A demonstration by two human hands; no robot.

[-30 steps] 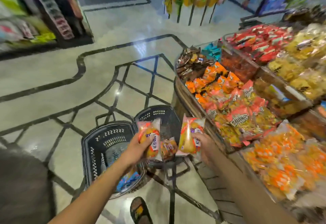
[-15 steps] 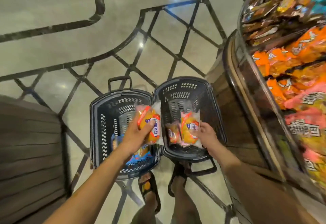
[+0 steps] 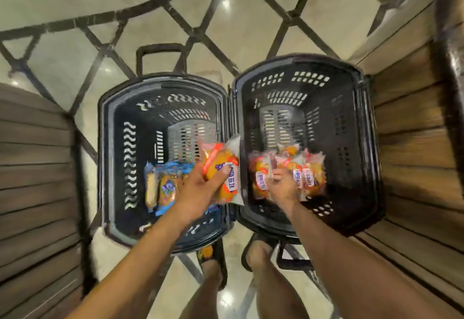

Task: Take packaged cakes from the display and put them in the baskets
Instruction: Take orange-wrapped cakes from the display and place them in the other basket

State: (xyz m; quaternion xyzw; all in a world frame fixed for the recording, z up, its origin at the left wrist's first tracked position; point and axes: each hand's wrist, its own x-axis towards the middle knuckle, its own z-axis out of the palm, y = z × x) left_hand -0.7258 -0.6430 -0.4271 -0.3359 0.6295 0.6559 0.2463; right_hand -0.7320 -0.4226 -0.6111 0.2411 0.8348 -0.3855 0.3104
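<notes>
The left hand grips a clear-wrapped golden cake with an orange band and blue-white label, above the right rim of the left basket. The right hand sits among like packs in the right basket; whether it grips one cannot be told.

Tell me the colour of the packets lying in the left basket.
Mostly blue: the packets in the left basket. Best in head view.
</notes>
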